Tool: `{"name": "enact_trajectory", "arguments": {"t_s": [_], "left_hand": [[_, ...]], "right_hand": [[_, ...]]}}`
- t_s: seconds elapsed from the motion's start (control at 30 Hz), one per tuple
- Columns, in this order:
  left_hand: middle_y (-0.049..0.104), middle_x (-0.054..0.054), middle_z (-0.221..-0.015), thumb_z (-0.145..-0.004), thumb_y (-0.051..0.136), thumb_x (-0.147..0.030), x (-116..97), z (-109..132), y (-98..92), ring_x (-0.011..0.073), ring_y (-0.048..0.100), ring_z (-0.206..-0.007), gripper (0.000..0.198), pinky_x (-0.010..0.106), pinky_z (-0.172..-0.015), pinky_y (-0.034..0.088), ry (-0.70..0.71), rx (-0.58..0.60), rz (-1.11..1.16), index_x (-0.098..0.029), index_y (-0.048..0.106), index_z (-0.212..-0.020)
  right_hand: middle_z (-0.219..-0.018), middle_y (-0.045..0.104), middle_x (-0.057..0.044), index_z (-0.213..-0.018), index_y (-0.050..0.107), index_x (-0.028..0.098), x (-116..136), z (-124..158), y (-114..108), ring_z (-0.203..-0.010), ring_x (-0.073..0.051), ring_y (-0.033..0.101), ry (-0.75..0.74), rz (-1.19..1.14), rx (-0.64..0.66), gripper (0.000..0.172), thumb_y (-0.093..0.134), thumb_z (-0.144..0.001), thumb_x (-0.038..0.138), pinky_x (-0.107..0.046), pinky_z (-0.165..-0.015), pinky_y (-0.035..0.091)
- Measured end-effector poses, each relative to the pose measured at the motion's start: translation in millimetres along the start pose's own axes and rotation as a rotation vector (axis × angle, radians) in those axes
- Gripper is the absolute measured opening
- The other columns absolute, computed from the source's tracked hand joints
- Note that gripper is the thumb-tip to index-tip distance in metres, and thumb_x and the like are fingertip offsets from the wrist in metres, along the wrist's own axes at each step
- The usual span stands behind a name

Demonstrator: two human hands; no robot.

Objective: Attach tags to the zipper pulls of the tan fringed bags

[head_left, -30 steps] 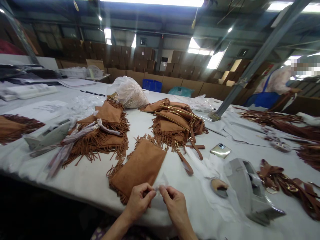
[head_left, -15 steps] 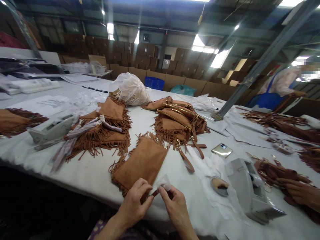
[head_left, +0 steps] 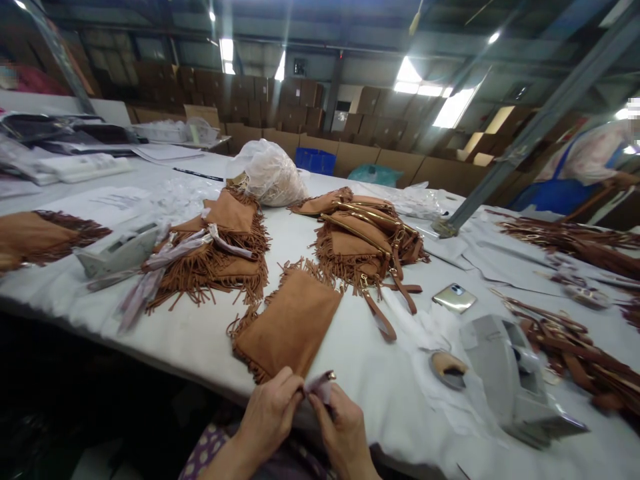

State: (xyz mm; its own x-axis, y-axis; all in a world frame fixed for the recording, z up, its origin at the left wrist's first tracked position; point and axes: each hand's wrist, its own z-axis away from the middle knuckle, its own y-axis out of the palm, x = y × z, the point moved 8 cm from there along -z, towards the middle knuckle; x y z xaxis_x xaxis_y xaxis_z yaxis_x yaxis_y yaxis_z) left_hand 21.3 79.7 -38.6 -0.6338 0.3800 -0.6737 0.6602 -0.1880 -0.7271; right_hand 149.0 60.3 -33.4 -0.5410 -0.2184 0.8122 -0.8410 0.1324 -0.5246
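Both hands are at the table's front edge, closed on a small strap (head_left: 320, 385) in thin translucent wrapping. A bit of metal shows at the strap's upper right end. My left hand (head_left: 270, 405) pinches the left end between thumb and fingers. My right hand (head_left: 344, 421) grips beside it, the thumb pressed near the left fingertips. Much of the strap is hidden in the fingers. Just beyond my hands lies a flat tan fringed pouch (head_left: 290, 320). Behind it is a pile of fringed pouches (head_left: 355, 243) with gold zips and wrist straps.
More fringed pouches (head_left: 230, 217) and wrapped straps lie left, beside a grey tape dispenser (head_left: 123, 250). On the right are a phone (head_left: 454, 298), a tape roll (head_left: 449, 369), another tape dispenser (head_left: 505, 380) and brown straps (head_left: 585, 347). A metal post (head_left: 525, 140) rises behind.
My hands have drawn closer together, and the strap's metal end now sticks up above my right hand. The view has shifted slightly. Another person's hand at the right has left the straps.
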Motion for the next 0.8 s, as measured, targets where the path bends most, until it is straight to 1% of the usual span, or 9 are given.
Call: {"name": "enact_trajectory", "arguments": {"t_s": [0.1, 0.2, 0.3, 0.4, 0.47, 0.57, 0.67, 0.73, 0.8], "left_hand": [[0.058, 0.005, -0.082, -0.092, 0.036, -0.026, 7, 7, -0.5, 0.0190, 0.060, -0.075, 0.025, 0.029, -0.068, 0.043, -0.051, -0.049, 0.171, -0.021, 0.059, -0.086], [0.059, 0.002, -0.069, -0.088, 0.043, -0.049, 31, 26, 4.1, 0.0158, 0.057, -0.056, 0.034, 0.027, -0.054, 0.045, -0.386, -0.103, 0.579, -0.019, 0.057, -0.085], [0.061, 0.004, -0.064, -0.078, 0.044, -0.069, 38, 56, 32.9, 0.0151, 0.058, -0.049, 0.054, 0.027, -0.048, 0.048, -0.819, 0.040, 1.153, -0.016, 0.055, -0.084], [0.066, 0.007, -0.072, -0.071, 0.060, -0.064, 27, 66, 44.0, 0.0162, 0.064, -0.061, 0.055, 0.029, -0.059, 0.052, -0.890, 0.145, 1.410, -0.013, 0.059, -0.089], [0.066, 0.006, -0.071, -0.065, 0.072, -0.057, 32, 65, 43.8, 0.0144, 0.063, -0.061, 0.052, 0.026, -0.059, 0.051, -0.836, 0.114, 1.355, -0.012, 0.061, -0.088], [0.066, 0.005, -0.065, -0.063, 0.073, -0.056, 40, 61, 47.5, 0.0127, 0.060, -0.053, 0.050, 0.023, -0.051, 0.047, -0.769, 0.090, 1.251, -0.011, 0.062, -0.081], [0.066, 0.003, -0.061, -0.066, 0.074, -0.050, 36, 55, 46.2, 0.0124, 0.058, -0.051, 0.041, 0.023, -0.052, 0.046, -0.635, 0.071, 1.228, -0.012, 0.061, -0.077], [0.066, 0.002, -0.062, -0.066, 0.075, -0.045, 33, 54, 43.5, 0.0137, 0.059, -0.054, 0.036, 0.024, -0.055, 0.048, -0.589, 0.045, 1.202, -0.013, 0.061, -0.076], [0.065, 0.001, -0.061, -0.065, 0.076, -0.044, 35, 57, 41.7, 0.0142, 0.059, -0.054, 0.035, 0.024, -0.054, 0.047, -0.599, 0.002, 1.148, -0.014, 0.059, -0.074]], "right_hand": [[-0.074, 0.064, -0.004, -0.086, 0.065, 0.020, 1, 9, 7, -0.069, -0.016, 0.061, -0.079, 0.032, -0.018, 0.017, 0.049, -0.089, 0.024, -0.025, -0.066, 0.048], [-0.075, 0.064, -0.006, -0.098, 0.066, 0.020, 8, 16, 10, -0.069, -0.016, 0.062, -0.190, 0.092, -0.024, 0.023, 0.044, -0.091, 0.018, -0.026, -0.064, 0.050], [-0.083, 0.067, -0.009, -0.117, 0.061, 0.022, 17, 25, 17, -0.074, -0.018, 0.064, -0.342, 0.134, -0.010, 0.035, 0.041, -0.090, 0.012, -0.028, -0.065, 0.053], [-0.088, 0.070, -0.010, -0.120, 0.060, 0.025, 22, 33, 23, -0.078, -0.020, 0.065, -0.427, 0.101, 0.005, 0.039, 0.045, -0.087, 0.012, -0.031, -0.069, 0.055], [-0.095, 0.071, -0.011, -0.118, 0.062, 0.024, 15, 31, 21, -0.085, -0.021, 0.066, -0.305, 0.017, -0.003, 0.035, 0.046, -0.088, 0.017, -0.033, -0.074, 0.055], [-0.090, 0.072, -0.010, -0.106, 0.069, 0.019, -11, 25, 12, -0.078, -0.023, 0.067, 0.153, -0.104, -0.030, 0.028, 0.053, -0.086, 0.033, -0.030, -0.067, 0.054], [-0.057, 0.067, -0.005, -0.084, 0.072, 0.015, -26, 28, 28, -0.047, -0.016, 0.057, 0.518, -0.297, 0.178, 0.042, 0.055, -0.081, 0.053, -0.023, -0.043, 0.041], [-0.047, 0.060, -0.002, -0.072, 0.070, 0.013, -26, 32, 45, -0.037, -0.010, 0.047, 0.632, -0.478, 0.342, 0.052, 0.054, -0.077, 0.061, -0.020, -0.037, 0.031], [-0.043, 0.056, 0.000, -0.067, 0.068, 0.012, -26, 35, 56, -0.034, -0.008, 0.041, 0.708, -0.611, 0.397, 0.054, 0.058, -0.072, 0.064, -0.018, -0.036, 0.025]]}}
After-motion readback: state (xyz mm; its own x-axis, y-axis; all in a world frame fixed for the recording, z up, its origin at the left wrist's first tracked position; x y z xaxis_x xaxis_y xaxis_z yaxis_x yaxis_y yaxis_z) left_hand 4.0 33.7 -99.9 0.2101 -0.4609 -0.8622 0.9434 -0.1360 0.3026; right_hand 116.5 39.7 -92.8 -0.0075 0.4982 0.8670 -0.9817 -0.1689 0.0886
